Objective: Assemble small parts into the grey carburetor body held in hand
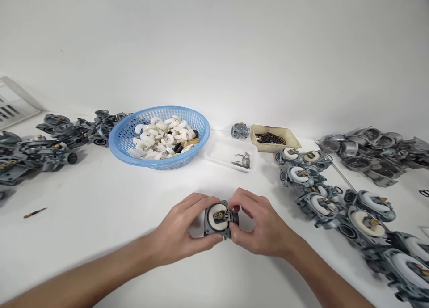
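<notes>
A grey metal carburetor body [209, 228] with a white C-shaped float in it sits on the white table between my hands, its open side up. My left hand [182, 229] grips its left side, fingers along the far edge and thumb along the near edge. The fingertips of my right hand [256, 223] are pinched at the float's hinge on the right side of the body; anything small between them is too hidden to make out. Two brass parts show inside the float's curve.
Beyond my hands stand a blue basket [159, 164] of white floats, a clear tray [214, 154] with small pins and a cream box [293, 140] of black rings. Carburetor bodies [321, 205] with floats lie right, others [63, 136] left, metal bowls [358, 162] far right, a thin tool [35, 213] left.
</notes>
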The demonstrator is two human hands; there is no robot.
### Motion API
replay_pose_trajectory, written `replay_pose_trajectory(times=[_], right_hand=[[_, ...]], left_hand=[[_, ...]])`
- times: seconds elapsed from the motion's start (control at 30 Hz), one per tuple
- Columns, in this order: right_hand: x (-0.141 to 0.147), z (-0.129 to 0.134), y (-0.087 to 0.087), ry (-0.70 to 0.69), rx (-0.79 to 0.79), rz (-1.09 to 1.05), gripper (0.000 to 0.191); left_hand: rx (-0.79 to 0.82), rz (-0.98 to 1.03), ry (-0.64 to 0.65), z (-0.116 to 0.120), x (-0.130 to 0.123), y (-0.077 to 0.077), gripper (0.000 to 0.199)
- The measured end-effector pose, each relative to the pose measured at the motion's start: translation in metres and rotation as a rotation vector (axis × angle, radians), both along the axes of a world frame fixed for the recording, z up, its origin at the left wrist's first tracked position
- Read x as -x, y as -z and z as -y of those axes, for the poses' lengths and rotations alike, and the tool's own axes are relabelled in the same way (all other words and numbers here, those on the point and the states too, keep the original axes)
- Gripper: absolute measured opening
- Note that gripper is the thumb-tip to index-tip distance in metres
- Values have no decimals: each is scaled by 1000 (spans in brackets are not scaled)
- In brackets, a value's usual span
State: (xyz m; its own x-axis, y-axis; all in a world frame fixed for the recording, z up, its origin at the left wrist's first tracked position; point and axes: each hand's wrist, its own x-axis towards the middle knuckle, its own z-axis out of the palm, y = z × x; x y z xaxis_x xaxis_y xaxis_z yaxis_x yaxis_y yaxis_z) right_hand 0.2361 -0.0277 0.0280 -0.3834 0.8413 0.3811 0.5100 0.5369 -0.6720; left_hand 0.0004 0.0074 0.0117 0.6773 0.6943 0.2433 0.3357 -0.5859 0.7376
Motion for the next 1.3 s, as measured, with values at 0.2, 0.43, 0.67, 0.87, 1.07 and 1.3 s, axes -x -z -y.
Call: replay_pose_trajectory(times=[0.2,0.43,0.67,0.87,1.07,1.3], right_hand=[[0,-1,-1,3,3,8,20],[0,-1,0,1,-9,7,20],[0,0,0,-1,-12,3,20],[0,0,1,5,1,14,20],[0,0,1,6,-15,9,19],[-1,0,1,-5,14,16,22]], left_hand=[[25,-15,0,1,0,-1,52],[13,-3,-8,1,-1,-2,53],[21,-10,-1,0,-1,-2,53],[8,12,2,0,-1,-2,52],[20,-4,1,1,0,-2,52],[15,-1,-6,1,-1,-2,53]])
